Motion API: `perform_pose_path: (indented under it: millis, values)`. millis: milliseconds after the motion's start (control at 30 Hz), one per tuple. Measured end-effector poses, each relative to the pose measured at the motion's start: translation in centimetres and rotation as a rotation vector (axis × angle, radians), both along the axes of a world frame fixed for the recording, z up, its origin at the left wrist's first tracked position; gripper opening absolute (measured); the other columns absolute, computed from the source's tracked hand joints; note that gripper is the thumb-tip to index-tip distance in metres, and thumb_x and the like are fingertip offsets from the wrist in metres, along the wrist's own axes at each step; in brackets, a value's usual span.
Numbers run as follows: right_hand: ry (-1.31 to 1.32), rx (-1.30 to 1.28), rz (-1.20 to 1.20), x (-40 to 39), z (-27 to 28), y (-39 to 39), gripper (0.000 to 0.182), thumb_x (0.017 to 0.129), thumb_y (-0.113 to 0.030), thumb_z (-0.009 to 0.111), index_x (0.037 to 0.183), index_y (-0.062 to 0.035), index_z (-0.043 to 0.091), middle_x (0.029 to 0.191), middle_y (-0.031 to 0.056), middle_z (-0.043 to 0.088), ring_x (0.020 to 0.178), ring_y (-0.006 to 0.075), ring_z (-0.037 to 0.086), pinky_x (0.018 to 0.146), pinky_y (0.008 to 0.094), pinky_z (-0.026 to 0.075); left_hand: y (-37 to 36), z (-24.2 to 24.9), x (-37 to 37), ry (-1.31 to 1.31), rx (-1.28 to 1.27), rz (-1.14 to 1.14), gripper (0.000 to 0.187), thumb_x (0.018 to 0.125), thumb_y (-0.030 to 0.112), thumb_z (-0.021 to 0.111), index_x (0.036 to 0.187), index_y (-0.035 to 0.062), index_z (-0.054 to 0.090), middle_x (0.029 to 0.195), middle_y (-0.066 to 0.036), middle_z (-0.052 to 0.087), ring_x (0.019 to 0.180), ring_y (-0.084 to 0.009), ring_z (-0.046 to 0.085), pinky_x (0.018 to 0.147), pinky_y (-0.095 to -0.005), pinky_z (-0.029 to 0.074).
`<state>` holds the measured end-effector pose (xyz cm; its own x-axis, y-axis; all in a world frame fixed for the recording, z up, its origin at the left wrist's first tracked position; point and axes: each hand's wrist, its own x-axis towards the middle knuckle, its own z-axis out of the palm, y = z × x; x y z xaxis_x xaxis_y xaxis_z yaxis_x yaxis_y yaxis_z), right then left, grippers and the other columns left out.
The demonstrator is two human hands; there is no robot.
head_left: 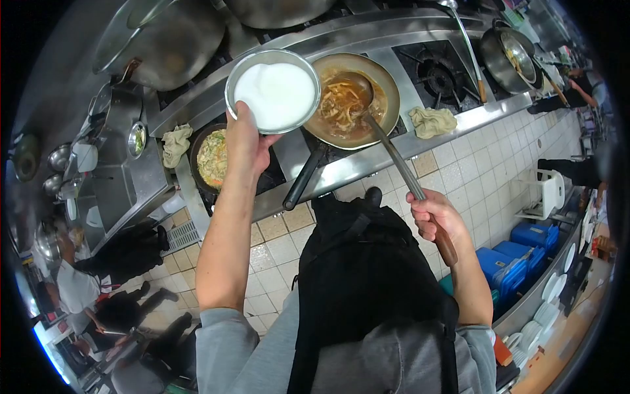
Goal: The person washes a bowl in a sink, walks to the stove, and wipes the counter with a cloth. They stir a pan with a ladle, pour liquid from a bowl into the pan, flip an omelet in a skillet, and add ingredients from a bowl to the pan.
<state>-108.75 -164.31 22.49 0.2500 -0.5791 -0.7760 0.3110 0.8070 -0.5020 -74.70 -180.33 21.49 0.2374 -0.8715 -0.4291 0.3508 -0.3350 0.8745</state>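
My left hand (248, 141) grips a round metal bowl (231, 92) by its near rim, thumb over the edge. White liquid (275, 95) with a smooth surface fills much of it. The bowl is held above the stove, overlapping the left edge of a frying pan (388, 85) in this view. In that pan, brown sauce with pale strips (338, 98) surrounds the head of a ladle (397, 157). My right hand (433, 213) is wrapped around the ladle's long handle. The pan's black handle (305, 177) points toward me, with neither hand on it.
Left of my forearm, a second pan (211, 157) holds a mixture flecked with green. Folded cloths (433, 122) lie on the stove's front edge. A bare burner (438, 77) is at right; large pots (170, 46) stand behind. Other people (79, 289) work at left and far right.
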Motion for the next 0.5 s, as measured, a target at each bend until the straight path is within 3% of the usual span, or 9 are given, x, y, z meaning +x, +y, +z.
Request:
perform_pose_path:
  millis: [200, 267, 500]
  values:
    - [0.245, -0.150, 0.082, -1.8, 0.2, 1.2, 0.020, 0.089, -0.008, 0.061, 0.106, -0.0002, 0.054, 0.063, 0.0001, 0.048, 0.038, 0.0105, 0.045, 0.036, 0.0270, 0.038, -0.5, -0.2, -0.6, -0.042, 0.015, -0.039, 0.048, 0.110, 0.034, 0.034, 0.153, 0.0130, 0.026, 0.141, -0.018, 0.051, 0.112, -0.0351, 0.066, 0.079, -0.0503, 0.063]
    - [0.339, -0.175, 0.106, -1.8, 0.6, 1.3, 0.020, 0.089, -0.008, 0.062, 0.106, 0.0004, 0.054, 0.063, 0.0005, 0.049, 0.038, 0.0105, 0.045, 0.036, 0.0275, 0.038, -0.8, -0.3, -0.8, -0.051, 0.003, -0.068, 0.046, 0.111, 0.037, 0.031, 0.151, 0.0159, 0.026, 0.138, -0.016, 0.052, 0.107, -0.0298, 0.067, 0.076, -0.0466, 0.060]
    - [0.560, -0.262, 0.137, -1.3, 0.1, 1.4, 0.017, 0.092, -0.009, 0.060, 0.105, -0.0007, 0.055, 0.065, -0.0013, 0.050, 0.040, 0.0079, 0.046, 0.037, 0.0260, 0.038, -1.4, 0.5, -2.1, -0.070, -0.031, -0.121, 0.047, 0.110, 0.036, 0.032, 0.153, 0.0180, 0.024, 0.139, -0.017, 0.051, 0.107, -0.0301, 0.067, 0.077, -0.0459, 0.061]
